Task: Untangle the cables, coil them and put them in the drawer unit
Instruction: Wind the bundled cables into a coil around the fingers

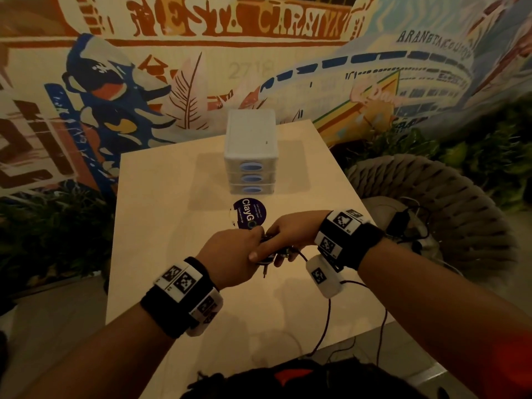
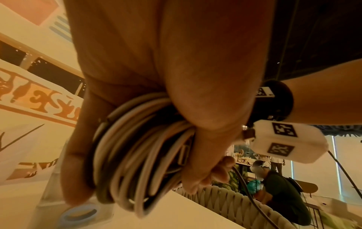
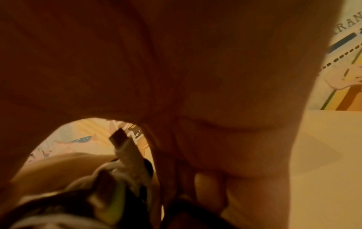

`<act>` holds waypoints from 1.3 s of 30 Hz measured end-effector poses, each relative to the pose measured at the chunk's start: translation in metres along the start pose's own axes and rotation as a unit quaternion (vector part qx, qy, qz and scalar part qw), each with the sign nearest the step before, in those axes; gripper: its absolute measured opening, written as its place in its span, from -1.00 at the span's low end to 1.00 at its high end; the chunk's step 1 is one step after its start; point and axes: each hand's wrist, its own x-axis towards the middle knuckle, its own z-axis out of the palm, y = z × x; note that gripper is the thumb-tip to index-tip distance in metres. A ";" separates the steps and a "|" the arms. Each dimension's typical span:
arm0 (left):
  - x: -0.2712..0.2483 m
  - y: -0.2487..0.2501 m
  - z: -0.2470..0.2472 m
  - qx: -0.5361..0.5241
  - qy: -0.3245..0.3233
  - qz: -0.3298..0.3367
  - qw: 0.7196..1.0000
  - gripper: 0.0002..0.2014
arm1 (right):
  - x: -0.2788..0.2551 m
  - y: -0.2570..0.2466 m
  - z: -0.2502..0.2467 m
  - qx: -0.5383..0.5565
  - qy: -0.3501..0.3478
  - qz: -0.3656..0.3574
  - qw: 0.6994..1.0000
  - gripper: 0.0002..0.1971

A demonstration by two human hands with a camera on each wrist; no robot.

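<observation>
Both hands meet low over the near half of the table (image 1: 161, 214). From the left wrist view, the left hand (image 1: 230, 256) has its fingers (image 2: 76, 167) curled round a coil (image 2: 137, 155) of pale cable, several loops stacked together, with a connector tucked among the turns. The right hand (image 1: 290, 231) closes in on the same bundle from the other side; its wrist view is dark and blurred, but a plug end (image 3: 125, 145) stands up by the fingers, which look curled on the coil there, though the exact grip is hard to read.

Judging by this, the step in hand is finishing the coil. To do it well, keep the loops even, wrap the free end round them, and tuck the plug in so nothing springs loose.

Farther back on the table stands the drawer unit (image 1: 250, 156), all three drawers closed, so one hand must let go to pull a drawer out. More cables (image 1: 408, 226) lie on the chair (image 1: 460, 197) at the right.
</observation>
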 end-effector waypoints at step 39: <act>0.018 -0.002 -0.003 0.011 -0.023 0.000 1.000 -0.81 | 0.016 -0.007 0.017 -0.212 0.078 0.047 0.973 -0.82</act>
